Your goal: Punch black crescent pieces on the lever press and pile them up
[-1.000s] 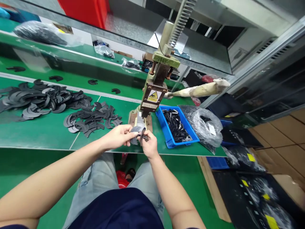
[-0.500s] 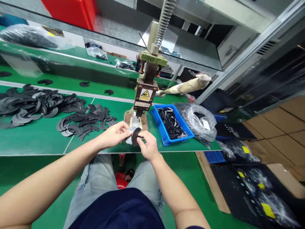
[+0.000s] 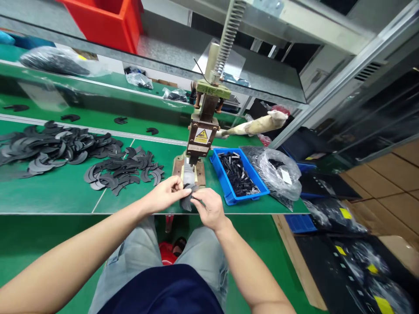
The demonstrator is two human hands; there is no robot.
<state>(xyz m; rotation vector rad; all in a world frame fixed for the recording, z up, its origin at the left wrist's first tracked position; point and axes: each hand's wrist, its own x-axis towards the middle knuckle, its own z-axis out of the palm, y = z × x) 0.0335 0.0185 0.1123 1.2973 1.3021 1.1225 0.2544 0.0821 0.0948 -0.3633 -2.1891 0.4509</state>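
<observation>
The fingers of the left hand [image 3: 165,195] and right hand [image 3: 211,208] pinch a dark grey crescent piece [image 3: 186,204] from its left and right, neither hand nearer. It sits over the near edge of the counter [image 3: 68,194], nearer than the lever press [image 3: 200,150], long axis roughly near to far.

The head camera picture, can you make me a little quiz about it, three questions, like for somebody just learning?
1. True or false: the blue tray is to the right of the press.
2. What are the left hand and right hand both touching? a) a red bin b) a dark curved piece c) a metal spring
3. Fill in: the triangle on the warning sticker is black and ____.

Key: 1 true; 2 b; 3 yellow.
</observation>
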